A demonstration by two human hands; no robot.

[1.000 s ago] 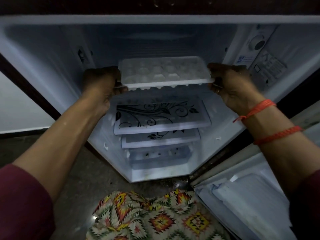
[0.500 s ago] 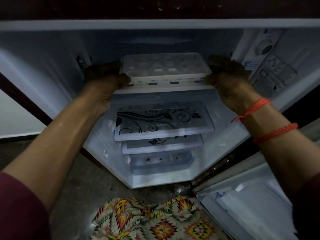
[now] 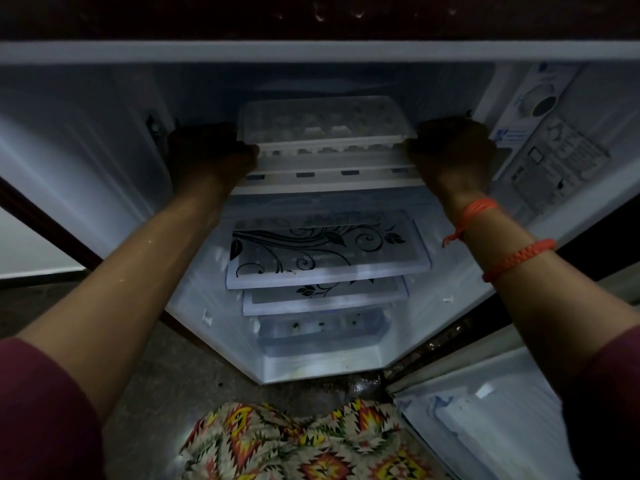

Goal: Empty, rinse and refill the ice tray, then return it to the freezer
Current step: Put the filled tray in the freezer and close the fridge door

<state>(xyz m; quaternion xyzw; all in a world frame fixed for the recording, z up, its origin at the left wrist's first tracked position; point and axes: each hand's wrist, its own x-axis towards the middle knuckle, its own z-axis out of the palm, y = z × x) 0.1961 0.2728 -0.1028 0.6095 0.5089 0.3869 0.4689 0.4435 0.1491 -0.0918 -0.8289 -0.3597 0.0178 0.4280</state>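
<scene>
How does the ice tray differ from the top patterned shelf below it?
The ice tray is plain with rows of cups; the shelf is flat with a black leaf print. The ice tray is held at its ends by the left hand and right hand; the shelf is untouched. Both are pale rectangles.

The ice tray (image 3: 325, 121) has moved from mid-air deeper inside, now over the freezer shelf's (image 3: 329, 168) front edge; left hand (image 3: 207, 157) and right hand (image 3: 453, 150) followed inward.

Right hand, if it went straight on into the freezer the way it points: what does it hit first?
Probably the freezer's back wall: the right hand, gripping the ice tray, has nothing visible ahead, though depth is dim.
</scene>
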